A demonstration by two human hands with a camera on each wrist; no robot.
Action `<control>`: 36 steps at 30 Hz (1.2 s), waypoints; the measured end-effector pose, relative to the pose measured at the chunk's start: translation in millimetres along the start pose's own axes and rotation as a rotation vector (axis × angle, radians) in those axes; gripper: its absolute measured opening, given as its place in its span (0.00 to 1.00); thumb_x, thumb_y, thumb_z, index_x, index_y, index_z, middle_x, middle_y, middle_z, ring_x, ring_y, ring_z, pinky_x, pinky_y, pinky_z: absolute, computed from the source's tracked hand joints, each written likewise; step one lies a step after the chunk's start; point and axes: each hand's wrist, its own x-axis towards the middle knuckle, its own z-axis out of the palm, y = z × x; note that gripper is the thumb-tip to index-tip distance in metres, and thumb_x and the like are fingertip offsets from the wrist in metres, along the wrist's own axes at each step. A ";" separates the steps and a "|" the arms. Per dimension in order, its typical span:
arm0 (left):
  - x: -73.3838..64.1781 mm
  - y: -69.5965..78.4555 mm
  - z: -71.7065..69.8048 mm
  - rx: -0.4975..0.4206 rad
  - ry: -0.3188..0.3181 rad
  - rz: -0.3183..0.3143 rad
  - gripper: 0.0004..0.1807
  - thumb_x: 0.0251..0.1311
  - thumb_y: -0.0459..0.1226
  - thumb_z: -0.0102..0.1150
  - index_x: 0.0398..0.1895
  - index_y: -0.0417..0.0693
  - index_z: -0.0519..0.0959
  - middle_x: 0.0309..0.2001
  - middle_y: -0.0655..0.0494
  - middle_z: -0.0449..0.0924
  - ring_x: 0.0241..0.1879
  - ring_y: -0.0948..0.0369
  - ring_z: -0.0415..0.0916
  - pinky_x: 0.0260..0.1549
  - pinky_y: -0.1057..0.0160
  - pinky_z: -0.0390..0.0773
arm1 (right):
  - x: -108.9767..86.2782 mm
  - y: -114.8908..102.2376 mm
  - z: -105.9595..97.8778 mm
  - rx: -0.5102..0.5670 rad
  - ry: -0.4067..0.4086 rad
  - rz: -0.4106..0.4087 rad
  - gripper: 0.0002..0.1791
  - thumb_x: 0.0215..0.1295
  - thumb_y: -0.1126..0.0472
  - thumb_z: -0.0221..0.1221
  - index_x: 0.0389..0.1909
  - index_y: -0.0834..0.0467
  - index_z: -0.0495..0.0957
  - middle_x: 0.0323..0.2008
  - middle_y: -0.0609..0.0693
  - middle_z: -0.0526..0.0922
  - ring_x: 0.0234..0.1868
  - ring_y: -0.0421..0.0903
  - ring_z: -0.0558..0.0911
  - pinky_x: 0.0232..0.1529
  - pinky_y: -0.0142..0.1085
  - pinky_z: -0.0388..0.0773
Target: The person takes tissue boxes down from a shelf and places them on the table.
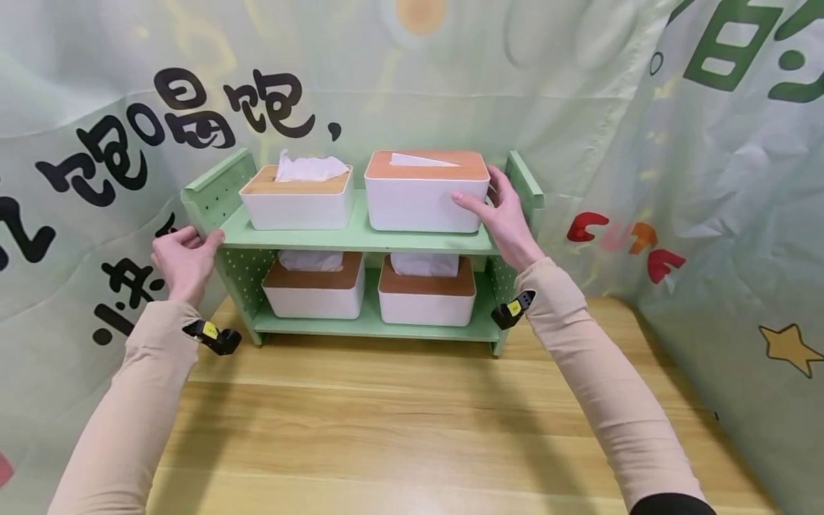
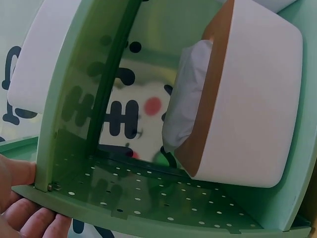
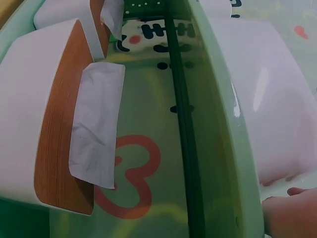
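Note:
A light green two-tier shelf rack (image 1: 360, 241) with perforated side panels stands against the backdrop. My left hand (image 1: 185, 263) grips its left side at the upper tier; in the left wrist view the thumb lies at the tier's front edge and the fingers (image 2: 37, 220) curl round the side panel. On the upper tier, at right, is a white tissue box (image 1: 425, 205) with a wood-coloured lid and a tissue in its slot. My right hand (image 1: 508, 218) holds that box's right end, thumb on the front face, fingers round the side. The right wrist view shows only part of this hand (image 3: 292, 213).
Another tissue box (image 1: 299, 212) sits upper left. Below are two darker-lidded ones, a left box (image 1: 315, 302) and a right box (image 1: 426, 309), tissues sticking out. The rack stands on a wooden table (image 1: 386, 422). A printed cloth (image 1: 450, 118) hangs behind and at both sides.

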 end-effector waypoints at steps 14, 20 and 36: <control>0.6 -0.6 -0.6 0.022 -0.004 0.014 0.27 0.61 0.45 0.67 0.64 0.51 0.77 0.54 0.57 0.83 0.30 0.83 0.71 0.40 0.82 0.76 | 16.8 4.2 -1.3 0.022 -0.001 -0.011 0.48 0.61 0.56 0.67 0.78 0.53 0.51 0.75 0.56 0.62 0.74 0.48 0.64 0.78 0.43 0.62; 0.2 0.1 -0.4 0.024 -0.004 0.014 0.27 0.61 0.45 0.67 0.64 0.52 0.77 0.58 0.51 0.80 0.31 0.83 0.71 0.41 0.82 0.76 | 23.1 3.4 -0.8 0.107 -0.004 0.031 0.50 0.62 0.59 0.67 0.79 0.53 0.48 0.78 0.55 0.58 0.75 0.48 0.61 0.80 0.41 0.59; -0.9 -0.8 -1.4 0.029 0.003 0.046 0.26 0.61 0.45 0.67 0.63 0.50 0.78 0.52 0.55 0.85 0.28 0.85 0.71 0.39 0.82 0.76 | 31.7 1.2 2.8 0.174 -0.049 0.015 0.42 0.62 0.62 0.66 0.75 0.51 0.56 0.67 0.50 0.68 0.60 0.47 0.73 0.58 0.36 0.76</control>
